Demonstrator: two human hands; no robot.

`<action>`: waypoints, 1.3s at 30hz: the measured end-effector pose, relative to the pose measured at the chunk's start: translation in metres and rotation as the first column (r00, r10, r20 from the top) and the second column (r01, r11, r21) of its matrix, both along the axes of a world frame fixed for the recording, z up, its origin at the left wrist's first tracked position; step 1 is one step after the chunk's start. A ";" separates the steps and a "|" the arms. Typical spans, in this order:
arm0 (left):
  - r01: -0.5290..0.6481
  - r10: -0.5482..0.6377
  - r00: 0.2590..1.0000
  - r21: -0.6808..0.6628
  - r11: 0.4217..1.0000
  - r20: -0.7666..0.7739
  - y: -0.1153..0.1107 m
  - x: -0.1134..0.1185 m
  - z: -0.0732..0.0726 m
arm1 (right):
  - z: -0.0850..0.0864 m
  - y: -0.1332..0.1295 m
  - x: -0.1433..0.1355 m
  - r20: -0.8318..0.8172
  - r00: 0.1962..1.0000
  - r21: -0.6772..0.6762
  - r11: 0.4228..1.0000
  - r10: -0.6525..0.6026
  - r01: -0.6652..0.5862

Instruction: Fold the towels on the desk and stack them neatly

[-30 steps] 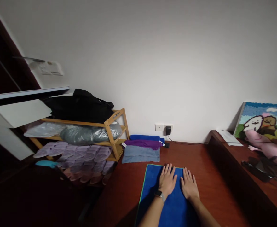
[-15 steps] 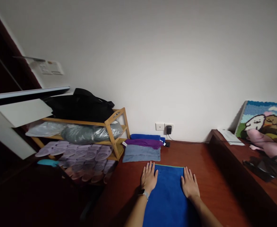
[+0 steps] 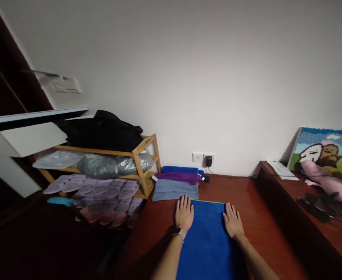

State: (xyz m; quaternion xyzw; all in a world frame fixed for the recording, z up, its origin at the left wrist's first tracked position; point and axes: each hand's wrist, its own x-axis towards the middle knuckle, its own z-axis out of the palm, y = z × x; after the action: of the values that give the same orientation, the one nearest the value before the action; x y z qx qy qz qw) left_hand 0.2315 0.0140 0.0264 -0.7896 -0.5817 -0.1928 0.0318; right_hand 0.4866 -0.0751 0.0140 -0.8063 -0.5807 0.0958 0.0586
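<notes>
A blue towel (image 3: 207,237) with a thin green edge lies spread lengthwise on the reddish-brown wooden table (image 3: 264,217). On its far left corner my left hand (image 3: 184,214) rests flat, fingers stretched forward; a watch is on that wrist. My right hand (image 3: 233,221) lies flat along the far right corner, fingers extended and the thumb on the cloth. Just beyond the left fingertips are a folded grey-blue towel (image 3: 175,189), a purple towel (image 3: 178,178) and a rolled blue towel (image 3: 179,170). The near end of the spread towel runs out of view.
At left stands a wooden rack (image 3: 143,163) with a black bag (image 3: 103,132), plastic-wrapped bundles and purple slippers (image 3: 96,188). A plugged-in black adapter (image 3: 208,161) trails a cable along the wall. The raised right surface holds a pink plush toy (image 3: 325,179) and a picture (image 3: 325,146).
Both hands have shifted very slightly toward the far end, still flat at the towel's corners. The camera view has moved a little.
</notes>
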 end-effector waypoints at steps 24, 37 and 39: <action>0.077 -0.095 0.991 -0.169 0.983 -0.100 -0.092 -0.078 -0.007 | 0.014 -0.082 -0.037 -0.033 0.999 -0.040 0.999 -0.016 0.015; 0.416 -0.422 0.906 -0.156 0.896 -0.005 -0.182 0.031 -0.021 | -0.003 -0.146 -0.052 -0.003 1.000 0.012 0.999 0.030 -0.030; 0.358 -0.366 0.930 -0.167 0.919 -0.022 -0.175 0.003 -0.020 | -0.001 -0.146 -0.053 -0.019 1.000 0.022 1.000 0.020 -0.019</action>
State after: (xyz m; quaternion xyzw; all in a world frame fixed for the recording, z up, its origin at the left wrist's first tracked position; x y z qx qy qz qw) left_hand 0.2342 -0.1613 0.0063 -0.8883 -0.4382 -0.1271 -0.0528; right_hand 0.4335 -0.2210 0.0135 -0.7990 -0.5889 0.0980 0.0720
